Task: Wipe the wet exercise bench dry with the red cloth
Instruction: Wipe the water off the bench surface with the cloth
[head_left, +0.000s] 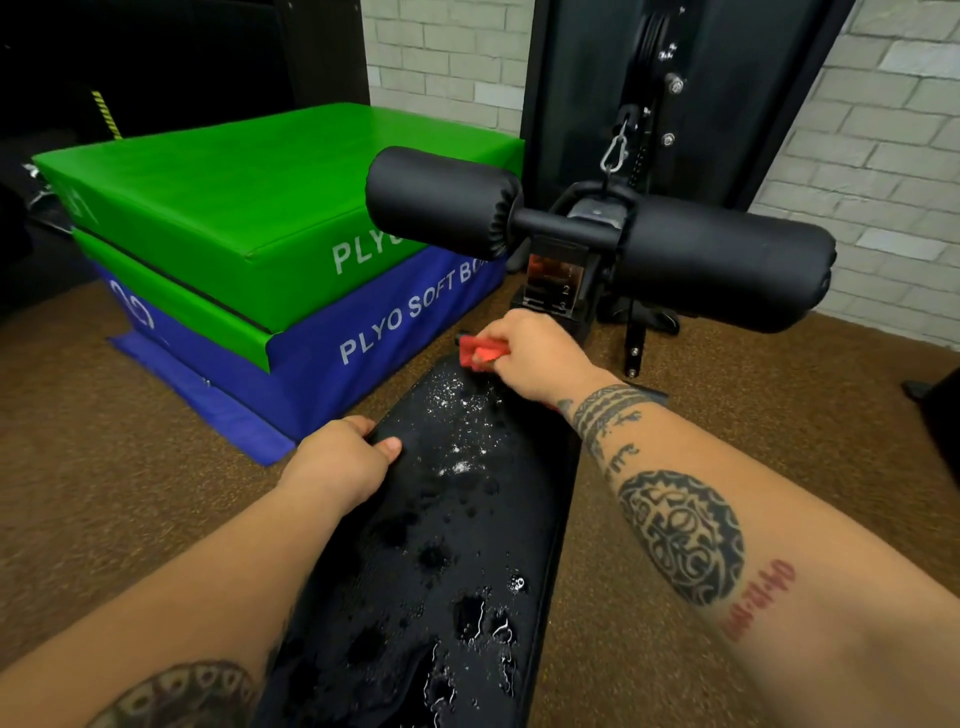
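Black padded bench (467, 545) runs from bottom centre away twd a cable machine. Its surface is wet: beads & puddles of water (462, 410) along most of its length, brightest sparkle nr the far end. Red cloth (480, 353) sits at the far end of the surface, bunched in R hand (535, 358). Fingers are curled round it, cloth pokes out on the hand's left side & touches the pad's end. L hand (343, 462) grips the left edge of the surface abt midway, thumb on top, fingers wrapped over the rim & mostly hidden. Both forearms bare, tattooed. Just beyond the cloth: upright post w/ a numbered plate (553, 286), digits 1, 2, 3 readable. Above it, two black foam rollers on a crossbar, L roller (441, 200) & R roller (727, 265), both hanging over the bench's far end. Behind them: black machine column (727, 78) w/ a silver carabiner (615, 153) hanging. Left of bench, on the floor: green plyo box (249, 182) stacked on blue plyo box (363, 332), side lettering "PLYO SOFT BO…". The blue box's flap comes near the bench's left edge; touching or not, can't tell. Brown speckled floor (130, 467) both sides. Pale brick wall (883, 130) at back.
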